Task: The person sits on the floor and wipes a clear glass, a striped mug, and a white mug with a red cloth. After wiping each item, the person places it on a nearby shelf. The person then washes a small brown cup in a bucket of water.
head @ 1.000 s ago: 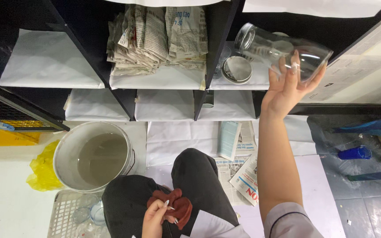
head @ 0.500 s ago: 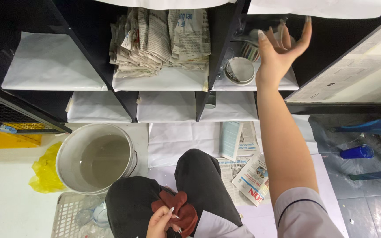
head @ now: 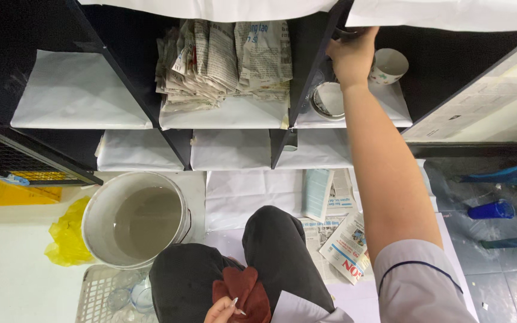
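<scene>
Nearest, the left hand [head: 222, 310] rests on the lap, fingers closed on a red cloth [head: 243, 291]. Farther off, the right hand [head: 351, 55] reaches into the shelf [head: 306, 66] compartment at a jar [head: 325, 98] by its left wall; its fingers are hidden, so their grip cannot be told. A white cup [head: 388, 64] lies just right of the hand.

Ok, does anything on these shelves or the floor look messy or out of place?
The newspaper stack in the middle cubby is crumpled and slumping, with ragged edges. More newspapers lie scattered on the floor by the knee. The bucket holds murky water. The right hand reaches into the right cubby beside a white cup; nothing looks spilled.
</scene>
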